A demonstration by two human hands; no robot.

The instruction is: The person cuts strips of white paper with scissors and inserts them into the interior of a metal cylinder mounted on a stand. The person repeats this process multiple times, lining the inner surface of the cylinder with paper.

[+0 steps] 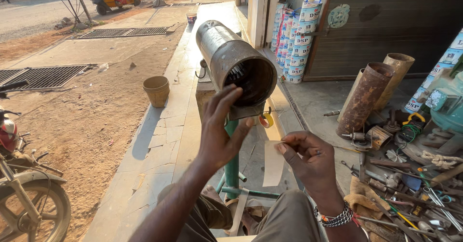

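Note:
A large rusty metal cylinder (232, 61) lies on its side on a green stand (232, 167), its open end facing me. My left hand (220, 133) is raised in front of that opening with fingers spread, its fingertips at the lower rim. My right hand (308, 159) pinches a pale strip of sanding paper (273, 164) that hangs down, just below and right of the cylinder. A beaded bracelet (334, 218) sits on my right wrist. My knees show at the bottom.
Rusty pipes (364, 97) lean at the right above a heap of tools (410, 184) on the floor. Stacked paint cans (296, 39) stand by the wall. A bucket (156, 90) sits on the dirt; a motorcycle wheel (29, 206) is at left.

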